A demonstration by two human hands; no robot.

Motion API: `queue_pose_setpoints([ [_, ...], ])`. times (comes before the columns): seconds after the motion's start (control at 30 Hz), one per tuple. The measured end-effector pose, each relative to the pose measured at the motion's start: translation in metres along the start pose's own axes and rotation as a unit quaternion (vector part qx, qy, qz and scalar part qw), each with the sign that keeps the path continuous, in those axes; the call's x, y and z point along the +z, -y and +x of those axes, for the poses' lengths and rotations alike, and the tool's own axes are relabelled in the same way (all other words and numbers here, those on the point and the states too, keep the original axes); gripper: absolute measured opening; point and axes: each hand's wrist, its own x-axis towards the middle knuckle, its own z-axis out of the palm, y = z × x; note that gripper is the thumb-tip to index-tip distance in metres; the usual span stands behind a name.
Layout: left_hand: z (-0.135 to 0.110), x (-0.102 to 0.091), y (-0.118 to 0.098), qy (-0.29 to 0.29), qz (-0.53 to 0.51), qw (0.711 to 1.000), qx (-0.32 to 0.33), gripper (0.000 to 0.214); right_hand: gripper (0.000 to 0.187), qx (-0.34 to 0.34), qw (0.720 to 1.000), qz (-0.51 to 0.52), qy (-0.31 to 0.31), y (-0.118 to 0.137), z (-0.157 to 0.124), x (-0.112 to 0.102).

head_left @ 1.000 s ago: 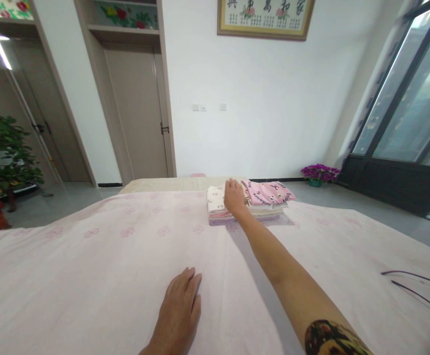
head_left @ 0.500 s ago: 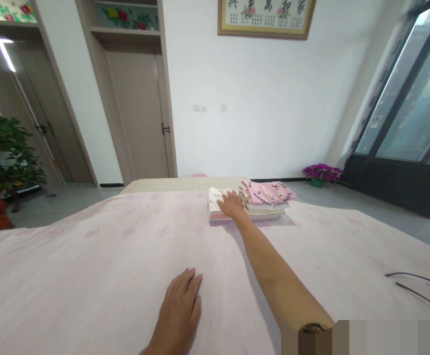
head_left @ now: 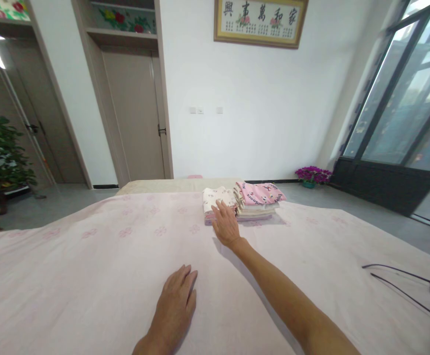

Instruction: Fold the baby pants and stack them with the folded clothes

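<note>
Two stacks of folded cloth sit side by side toward the far side of the pale pink sheet. On top of the left stack is a white patterned folded cloth; a pink printed folded cloth tops the right stack. My right hand is stretched out with fingers apart at the front of the left stack, holding nothing; whether the fingertips touch the cloth I cannot tell. My left hand lies flat on the sheet nearer to me, its fingers extended and nothing in it.
Dark-framed eyeglasses lie on the sheet at the right. Beyond the sheet are a door, a white wall with a framed calligraphy picture, a pot of purple flowers and a dark-framed glass door. A leafy plant stands at the left.
My right hand has drawn back from the top of the left stack toward me. My left hand stays about where it was. The view has shifted slightly right, showing more of the eyeglasses.
</note>
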Motion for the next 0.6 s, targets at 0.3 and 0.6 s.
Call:
queue_pose_setpoints([
  [0.3,0.000,-0.002,0.000,0.005,-0.012,1.000,0.003,0.043,0.050,0.028,0.982,0.050,0.180,0.028,-0.114,-0.029],
  [0.6,-0.003,-0.002,0.001,-0.003,0.004,1.000,0.016,0.042,0.050,0.037,0.981,0.054,0.183,0.035,-0.130,-0.038],
])
